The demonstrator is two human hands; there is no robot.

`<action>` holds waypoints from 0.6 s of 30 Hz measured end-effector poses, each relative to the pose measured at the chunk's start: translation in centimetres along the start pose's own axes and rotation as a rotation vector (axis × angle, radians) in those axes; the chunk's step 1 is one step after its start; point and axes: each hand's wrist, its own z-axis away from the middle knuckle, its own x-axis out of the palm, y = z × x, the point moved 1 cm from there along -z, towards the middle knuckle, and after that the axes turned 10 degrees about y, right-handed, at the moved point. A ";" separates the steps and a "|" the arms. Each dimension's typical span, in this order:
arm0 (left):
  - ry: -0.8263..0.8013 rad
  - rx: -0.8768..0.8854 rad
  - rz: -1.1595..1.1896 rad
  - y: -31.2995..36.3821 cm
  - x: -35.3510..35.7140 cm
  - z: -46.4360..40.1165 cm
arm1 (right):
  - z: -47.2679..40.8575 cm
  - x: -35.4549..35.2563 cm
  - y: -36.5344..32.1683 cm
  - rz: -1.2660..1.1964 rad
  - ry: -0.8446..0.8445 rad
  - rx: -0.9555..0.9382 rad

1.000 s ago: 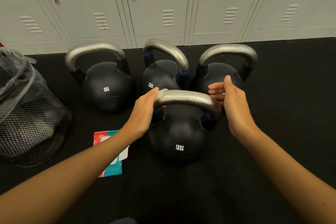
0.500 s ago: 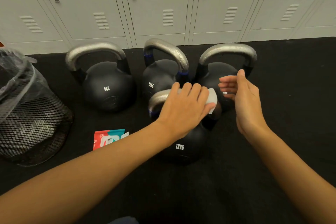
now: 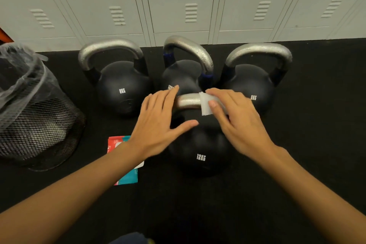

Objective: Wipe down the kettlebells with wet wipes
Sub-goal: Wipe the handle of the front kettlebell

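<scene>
The right hand [image 3: 235,123] is pinching a white wipe [image 3: 206,104] on the near 12KG kettlebell [image 3: 200,150]'s handle – dead centre – while the left hand [image 3: 158,125], fingers spread, is hovering at its nine o'clock.

You can read "12KG" on the nearest black round kettlebell [image 3: 200,150] and "8KG" on the rear-left black kettlebell [image 3: 122,87].

Pretty cramped around the front 12KG kettlebell [image 3: 200,144]: three more kettlebells [image 3: 122,87] sit packed in a row right behind it, against the lockers [image 3: 178,6]. A mesh bin [image 3: 37,125] blocks the left of the frame, and a wipes packet [image 3: 126,178] lies just left of the bell. Lower right of the frame is bare black floor [image 3: 316,144], wide open.
</scene>
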 end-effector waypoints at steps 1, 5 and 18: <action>-0.011 -0.013 -0.005 -0.4 0.0 0.4 | -0.4 0.2 -0.1 0.073 -0.009 -0.004; -0.027 -0.154 0.013 -1.5 0.3 1.5 | -2.6 1.3 -1.3 0.320 0.006 -0.099; -0.072 -0.234 0.079 -1.6 1.2 1.6 | -0.7 1.7 -1.4 0.508 0.059 -0.262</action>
